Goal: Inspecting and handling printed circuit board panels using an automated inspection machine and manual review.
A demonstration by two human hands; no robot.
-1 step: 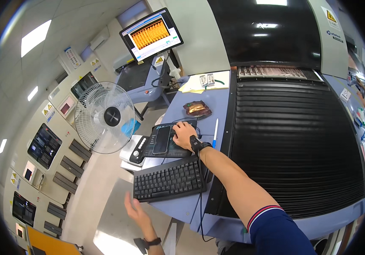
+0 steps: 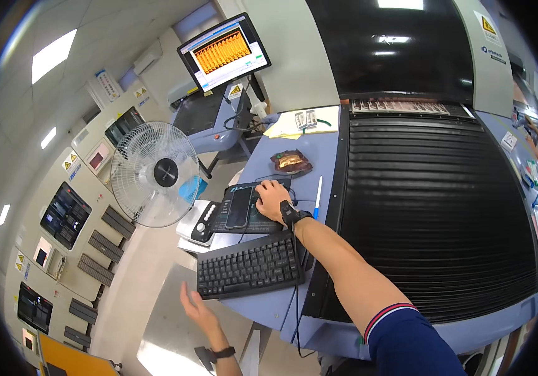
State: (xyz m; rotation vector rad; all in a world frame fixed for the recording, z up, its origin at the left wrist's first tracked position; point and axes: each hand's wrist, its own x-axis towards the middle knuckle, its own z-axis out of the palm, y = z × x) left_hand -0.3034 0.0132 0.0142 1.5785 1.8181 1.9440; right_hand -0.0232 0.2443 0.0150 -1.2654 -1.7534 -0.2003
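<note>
My right hand [image 2: 273, 200] lies at the right side of a black pad [image 2: 261, 220]. Its fingers curl over what seems to be a computer mouse, almost wholly hidden by the hand. A dark smartphone [image 2: 239, 207] rests on the pad just left of that hand. Closer to me, a black keyboard [image 2: 248, 266] sits at a slant across the table edge, its cable hanging off the right end. My left hand [image 2: 200, 312] is in the air off the keyboard's lower left corner, fingers apart, holding nothing. Both wrists carry black bands.
Beyond the pad lies a dark wrapper with something gold-coloured [image 2: 291, 161]. A blue-and-white pen [image 2: 318, 197] lies beside a machine with a black ribbed cover [image 2: 432, 219]. A monitor [image 2: 225, 53] stands behind, and a fan [image 2: 156, 172] at left. Yellow papers [image 2: 281, 128] lie at the table's back.
My left hand has shifted very slightly to the left. My right hand stays where it was on the pad.
</note>
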